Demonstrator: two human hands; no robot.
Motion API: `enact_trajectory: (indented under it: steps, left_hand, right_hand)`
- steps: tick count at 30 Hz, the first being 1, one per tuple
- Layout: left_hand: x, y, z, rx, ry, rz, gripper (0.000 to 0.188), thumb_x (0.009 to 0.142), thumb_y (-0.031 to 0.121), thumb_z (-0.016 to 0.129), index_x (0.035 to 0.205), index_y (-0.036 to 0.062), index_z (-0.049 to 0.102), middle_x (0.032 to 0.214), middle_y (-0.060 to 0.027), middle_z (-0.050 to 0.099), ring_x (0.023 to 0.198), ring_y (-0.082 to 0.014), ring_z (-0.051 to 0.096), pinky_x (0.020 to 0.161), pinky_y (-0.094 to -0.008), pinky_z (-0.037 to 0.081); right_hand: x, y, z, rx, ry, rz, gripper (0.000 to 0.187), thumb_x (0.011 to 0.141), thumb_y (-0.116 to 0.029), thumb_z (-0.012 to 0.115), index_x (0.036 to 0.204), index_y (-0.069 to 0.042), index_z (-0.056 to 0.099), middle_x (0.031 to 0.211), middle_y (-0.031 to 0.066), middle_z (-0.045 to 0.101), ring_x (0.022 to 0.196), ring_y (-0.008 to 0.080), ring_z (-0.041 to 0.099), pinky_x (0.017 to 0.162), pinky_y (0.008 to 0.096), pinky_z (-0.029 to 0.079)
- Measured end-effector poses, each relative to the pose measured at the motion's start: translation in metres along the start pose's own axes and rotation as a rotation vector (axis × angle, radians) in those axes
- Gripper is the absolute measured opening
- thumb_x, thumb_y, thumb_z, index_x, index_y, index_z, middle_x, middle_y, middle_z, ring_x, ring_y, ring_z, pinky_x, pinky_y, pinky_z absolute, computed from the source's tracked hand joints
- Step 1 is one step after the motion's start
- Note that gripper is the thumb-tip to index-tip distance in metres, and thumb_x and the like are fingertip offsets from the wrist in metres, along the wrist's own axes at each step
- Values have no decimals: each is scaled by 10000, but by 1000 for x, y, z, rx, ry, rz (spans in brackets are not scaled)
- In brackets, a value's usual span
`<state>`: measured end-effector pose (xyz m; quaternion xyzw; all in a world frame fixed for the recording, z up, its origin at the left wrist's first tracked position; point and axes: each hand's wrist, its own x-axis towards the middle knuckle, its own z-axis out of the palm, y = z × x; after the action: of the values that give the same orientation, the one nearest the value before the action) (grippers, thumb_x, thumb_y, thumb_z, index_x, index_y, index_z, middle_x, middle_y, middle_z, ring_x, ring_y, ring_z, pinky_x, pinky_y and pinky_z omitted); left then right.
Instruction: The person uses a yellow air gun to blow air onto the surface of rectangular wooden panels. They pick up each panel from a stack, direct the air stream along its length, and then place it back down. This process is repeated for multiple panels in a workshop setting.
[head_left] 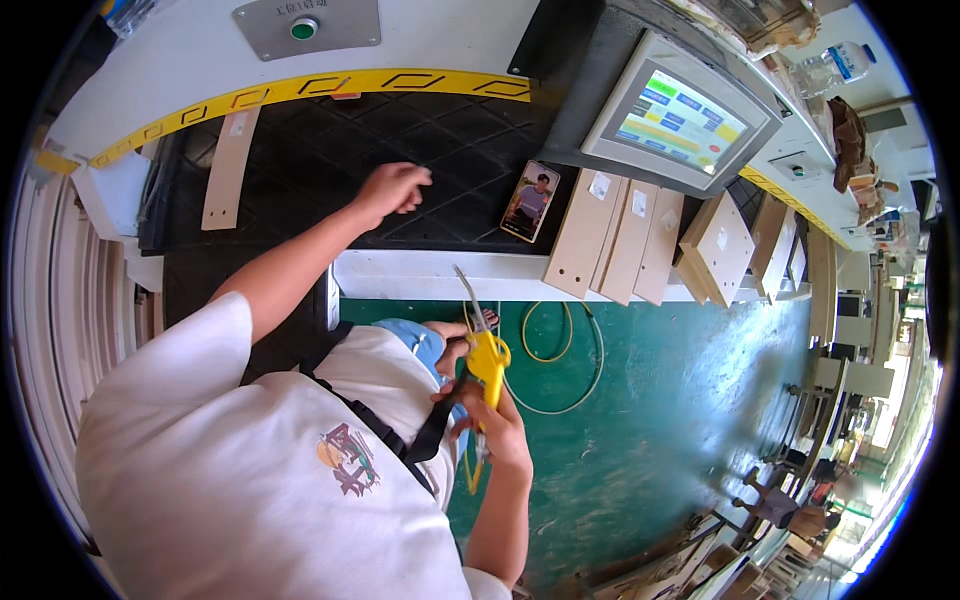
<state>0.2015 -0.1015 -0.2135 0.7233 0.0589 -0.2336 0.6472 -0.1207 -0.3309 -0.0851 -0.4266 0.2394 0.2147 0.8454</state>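
My right hand [503, 432] is wrapped round the handle of a yellow air blow gun [487, 362]. Its thin metal nozzle points up toward the bench edge, and a yellow hose hangs below my grip. Over the black bench top [300, 150] my left hand [393, 192] is closed with the fingers curled; whatever may be inside is hidden. A pale wooden strip [230, 170] lies on the black top, left of that hand. To its right, a card with a picture of a person [530, 203] rests near the front edge.
Several pale wooden boards [590, 235] stick out past the bench edge on the right. Behind them stands a touch screen [680, 120]. A green button [304, 29] is on the far panel. Coiled hose [548, 358] lies on the green floor [640, 400]. Another person [790, 510] is far right.
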Motion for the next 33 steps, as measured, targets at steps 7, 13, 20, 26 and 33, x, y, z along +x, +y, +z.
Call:
enact_trajectory:
  steps: [7, 13, 20, 26, 33]
  left_hand:
    - [79, -3, 122, 714, -218, 337, 557, 897, 432, 773, 1240, 17, 631, 1033, -157, 767, 990, -319, 739, 864, -424, 562]
    - [103, -5, 135, 921, -223, 321, 664, 819, 546, 810, 1200, 30, 639, 1032, -161, 761, 1004, -333, 729, 872, -445, 556]
    - [125, -17, 149, 829, -58, 240, 399, 977, 467, 624, 993, 86, 742, 1020, -151, 768, 972, -354, 730, 841, -476, 558]
    - [124, -15, 145, 757, -119, 217, 424, 991, 473, 611, 1040, 74, 745, 1021, -156, 768, 981, -344, 732, 848, -457, 554]
    - [129, -22, 139, 731, -179, 249, 417, 925, 483, 699, 1053, 91, 758, 1055, -144, 772, 1014, -318, 731, 875, -424, 557]
  right_hand:
    - [-133, 73, -89, -34, 126, 145, 405, 1034, -146, 610, 1401, -18, 498, 1258, 131, 646, 1140, 275, 679, 745, 372, 626]
    - [-199, 149, -122, -631, 541, 653, 321, 973, -92, 630, 1283, -67, 549, 1031, 74, 681, 1001, 228, 714, 715, 416, 635]
    - [-190, 176, -83, 208, 528, 173, 534, 932, 37, 543, 1455, 2, 445, 1245, 195, 677, 1171, 328, 686, 739, 469, 671]
    - [-207, 195, -55, 428, 567, 107, 571, 965, -28, 565, 1516, -26, 412, 1231, 204, 677, 1134, 334, 706, 713, 465, 672]
    - [-195, 184, -63, -175, 628, 406, 325, 1031, -116, 586, 1338, -34, 522, 1112, 97, 694, 989, 237, 737, 591, 345, 585]
